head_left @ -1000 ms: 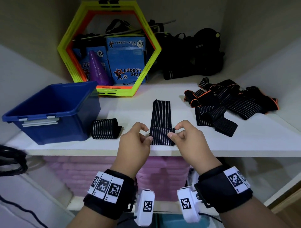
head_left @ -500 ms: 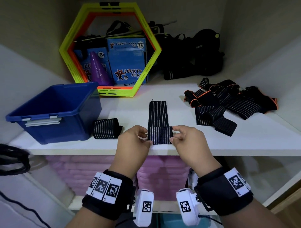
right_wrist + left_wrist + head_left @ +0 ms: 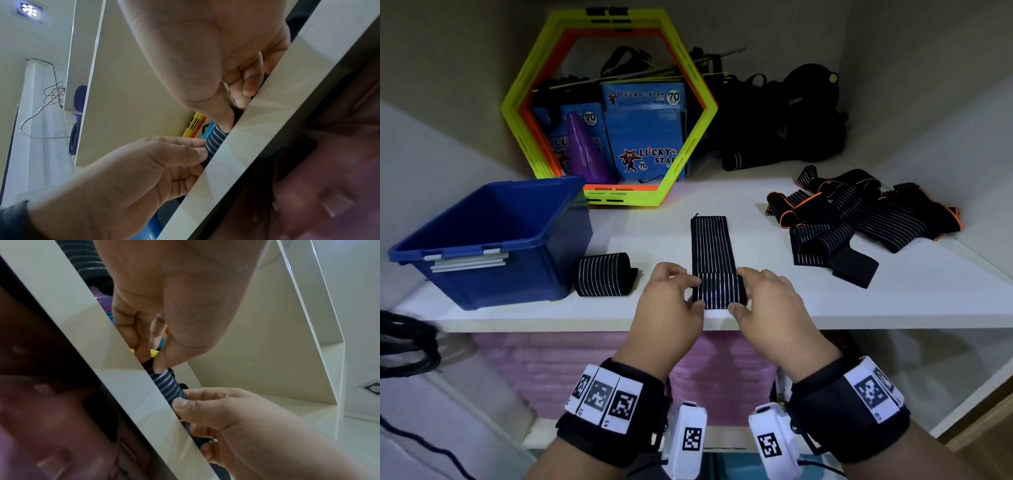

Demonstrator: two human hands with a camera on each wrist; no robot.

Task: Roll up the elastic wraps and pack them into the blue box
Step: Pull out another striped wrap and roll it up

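A black elastic wrap with white stripes lies flat on the white shelf, its near end rolled up at the shelf's front edge. My left hand pinches the roll's left end and my right hand pinches its right end. In the left wrist view my thumb presses the striped roll; the right wrist view shows the same roll between both thumbs. A finished rolled wrap lies beside the blue box, which stands open at the left. Its inside looks bare.
A heap of unrolled wraps with orange trim lies at the right. A yellow-green hexagon frame with blue packets and a purple cone stands at the back, black gear beside it. Cables hang at lower left.
The roll has grown and moved a little farther from the shelf edge, and the flat part of the wrap has shortened. Both hands kept hold of its ends.
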